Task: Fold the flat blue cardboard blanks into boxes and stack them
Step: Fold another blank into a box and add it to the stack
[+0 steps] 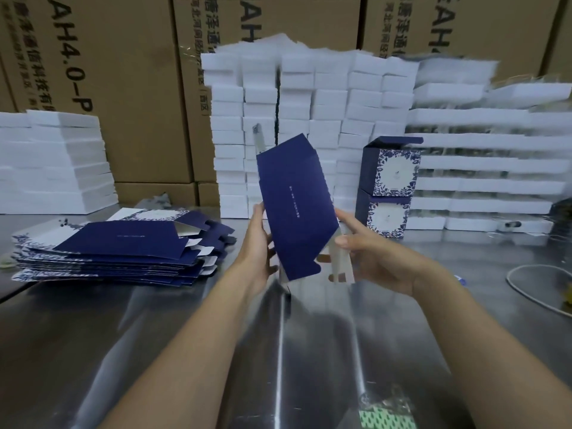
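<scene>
I hold one dark blue cardboard blank (295, 205) upright above the metal table (185, 351), its long face toward me and its flaps loose at top and bottom. My left hand (258, 243) grips its left edge. My right hand (368, 255) grips its right edge near the white inner flaps. A pile of flat blue blanks (123, 252) lies on the table to the left. Two folded blue boxes with white floral fronts (388, 187) stand stacked one on the other at the right, the top one with its lid flap raised.
Stacks of white boxes (309, 119) form a wall behind the work area, with more at the left (55, 162) and right (483, 168). Brown shipping cartons (123, 72) stand behind them. A white cable (526, 283) lies at the right.
</scene>
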`<action>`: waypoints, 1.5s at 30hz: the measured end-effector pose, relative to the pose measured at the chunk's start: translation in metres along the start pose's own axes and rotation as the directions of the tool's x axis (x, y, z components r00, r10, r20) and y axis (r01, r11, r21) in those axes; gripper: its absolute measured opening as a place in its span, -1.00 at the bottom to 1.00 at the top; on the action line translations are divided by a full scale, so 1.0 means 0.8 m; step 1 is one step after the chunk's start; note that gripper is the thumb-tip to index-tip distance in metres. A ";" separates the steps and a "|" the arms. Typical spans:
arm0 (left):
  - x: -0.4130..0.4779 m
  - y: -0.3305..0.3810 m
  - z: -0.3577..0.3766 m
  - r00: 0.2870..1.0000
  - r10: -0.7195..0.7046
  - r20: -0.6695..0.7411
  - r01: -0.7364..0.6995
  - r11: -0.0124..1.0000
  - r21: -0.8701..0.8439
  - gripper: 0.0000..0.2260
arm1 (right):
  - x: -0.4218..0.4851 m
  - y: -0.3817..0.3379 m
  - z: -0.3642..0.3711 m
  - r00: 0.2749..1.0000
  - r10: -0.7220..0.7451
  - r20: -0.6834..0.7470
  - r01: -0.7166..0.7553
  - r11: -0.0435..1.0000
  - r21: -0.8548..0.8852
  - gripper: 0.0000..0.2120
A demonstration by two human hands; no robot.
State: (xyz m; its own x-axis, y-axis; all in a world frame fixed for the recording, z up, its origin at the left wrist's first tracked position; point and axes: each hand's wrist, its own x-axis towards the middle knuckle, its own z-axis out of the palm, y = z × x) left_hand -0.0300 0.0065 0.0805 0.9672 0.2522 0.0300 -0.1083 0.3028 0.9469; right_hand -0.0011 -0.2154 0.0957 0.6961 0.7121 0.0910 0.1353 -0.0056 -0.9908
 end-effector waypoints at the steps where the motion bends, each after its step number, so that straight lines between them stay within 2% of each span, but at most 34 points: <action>1: -0.001 -0.001 0.003 1.000 0.019 -0.009 -0.018 0.998 0.060 -0.49 | -0.002 0.000 0.001 0.998 -0.016 0.066 0.011 0.997 0.074 -0.19; 5: 0.001 -0.004 0.008 0.968 0.241 -0.071 -0.234 0.967 0.097 -0.40 | -0.006 -0.006 0.009 0.982 -0.081 0.173 0.034 0.966 0.255 -0.20; 7: 0.000 -0.007 0.005 0.912 0.394 -0.115 -0.364 0.906 0.217 -0.30 | -0.005 -0.009 0.017 0.980 -0.103 0.171 0.049 0.955 0.294 -0.30; 9: 0.001 -0.012 0.003 0.803 0.574 -0.160 -0.423 0.739 0.525 -0.21 | -0.001 -0.010 0.026 0.986 -0.104 0.131 0.068 0.963 0.259 -0.41; 11: -0.001 -0.017 0.004 0.675 0.716 -0.177 -0.383 0.545 0.745 -0.16 | 0.005 -0.008 0.038 0.996 -0.067 0.056 0.056 0.983 0.176 -0.38; 13: -0.004 -0.020 0.007 0.579 0.793 -0.189 -0.360 0.456 0.814 -0.15 | 0.014 -0.004 0.052 0.998 -0.045 -0.046 0.049 0.996 0.080 -0.28; 15: -0.002 -0.025 0.005 0.531 0.831 -0.169 -0.357 0.400 0.844 -0.18 | 0.020 0.000 0.066 0.988 -0.086 -0.131 0.088 0.996 0.010 -0.30; 16: -0.001 -0.025 0.002 0.533 0.830 -0.165 -0.366 0.402 0.839 -0.21 | 0.022 0.000 0.071 0.981 -0.116 -0.157 0.116 0.993 -0.005 -0.33; 17: 0.001 -0.022 -0.001 0.560 0.809 -0.180 -0.381 0.445 0.811 -0.25 | 0.021 -0.001 0.073 0.974 -0.141 -0.176 0.142 0.990 -0.005 -0.36; 19: 0.003 -0.014 -0.005 0.664 0.716 -0.216 -0.405 0.587 0.701 -0.36 | 0.019 -0.006 0.072 0.967 -0.161 -0.196 0.184 0.977 0.106 -0.39; 21: 0.001 -0.006 -0.002 0.790 0.600 -0.127 -0.464 0.719 0.517 -0.44 | 0.012 -0.013 0.067 0.971 -0.151 -0.184 0.201 0.933 0.299 -0.44; 22: 0.000 -0.004 0.002 0.857 0.515 -0.026 -0.476 0.809 0.346 -0.43 | 0.009 -0.016 0.064 0.973 -0.148 -0.177 0.205 0.908 0.366 -0.47; 23: -0.003 -0.002 0.008 0.908 0.407 0.097 -0.418 0.896 0.150 -0.42 | 0.007 -0.016 0.061 0.973 -0.148 -0.176 0.209 0.887 0.411 -0.48; 24: -0.007 -0.001 0.014 0.937 0.282 0.205 -0.288 0.958 -0.001 -0.41 | 0.006 -0.016 0.058 0.973 -0.148 -0.176 0.213 0.869 0.447 -0.48; 25: -0.013 0.001 0.021 0.943 0.169 0.285 -0.153 0.985 -0.080 -0.42 | 0.006 -0.015 0.055 0.974 -0.147 -0.175 0.215 0.849 0.483 -0.48; 27: -0.024 0.003 0.032 0.921 0.045 0.387 0.002 0.993 -0.119 -0.47 | 0.004 -0.014 0.049 0.972 -0.142 -0.185 0.220 0.820 0.528 -0.46; 30: -0.030 0.004 0.039 0.909 0.015 0.417 0.004 0.999 -0.046 -0.43 | 0.001 -0.014 0.043 0.966 -0.144 -0.213 0.240 0.804 0.544 -0.46; 32: -0.035 0.007 0.043 0.939 0.045 0.342 -0.055 0.998 0.020 -0.36 | 0.000 -0.013 0.039 0.963 -0.142 -0.228 0.247 0.802 0.543 -0.45; 34: -0.033 0.006 0.042 0.970 0.194 0.148 -0.206 0.976 0.070 -0.46 | 0.000 -0.013 0.035 0.964 -0.142 -0.226 0.247 0.797 0.551 -0.47; 35: -0.033 0.007 0.038 0.955 0.296 -0.003 -0.293 0.947 0.133 -0.52 | 0.001 -0.013 0.033 0.963 -0.142 -0.227 0.248 0.793 0.556 -0.49; 36: -0.031 0.007 0.033 0.903 0.407 -0.136 -0.366 0.896 0.250 -0.50 | 0.002 -0.013 0.032 0.964 -0.142 -0.225 0.247 0.791 0.560 -0.51; 37: -0.028 0.007 0.026 0.827 0.514 -0.230 -0.397 0.822 0.408 -0.42 | 0.004 -0.012 0.033 0.965 -0.145 -0.218 0.245 0.796 0.553 -0.52; 39: -0.022 0.006 0.013 0.648 0.694 -0.313 -0.339 0.631 0.698 -0.26 | 0.011 -0.006 0.040 0.970 -0.138 -0.201 0.217 0.864 0.454 -0.54; 41: -0.020 0.003 0.009 0.490 0.838 -0.240 -0.268 0.407 0.874 -0.18 | 0.019 0.003 0.054 0.979 -0.082 -0.187 0.131 0.954 0.268 -0.56; 42: -0.019 -0.001 0.010 0.442 0.877 -0.188 -0.245 0.319 0.916 -0.16 | 0.023 0.009 0.060 0.985 -0.052 -0.162 0.085 0.976 0.202 -0.53; 43: -0.019 -0.005 0.012 0.416 0.898 -0.146 -0.233 0.261 0.937 -0.13 | 0.026 0.015 0.063 0.992 -0.032 -0.124 0.053 0.985 0.166 -0.49; 45: -0.018 -0.010 0.015 0.396 0.913 -0.099 -0.260 0.215 0.942 -0.12 | 0.031 0.025 0.064 0.997 -0.031 -0.071 0.040 0.993 0.116 -0.47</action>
State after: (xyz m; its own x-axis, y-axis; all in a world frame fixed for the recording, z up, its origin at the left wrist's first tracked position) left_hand -0.0404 -0.0103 0.0762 0.2617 0.4672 0.8445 -0.0582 -0.8658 0.4970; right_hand -0.0170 -0.1616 0.0731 0.7396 0.6606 0.1291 0.0803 0.1038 -0.9914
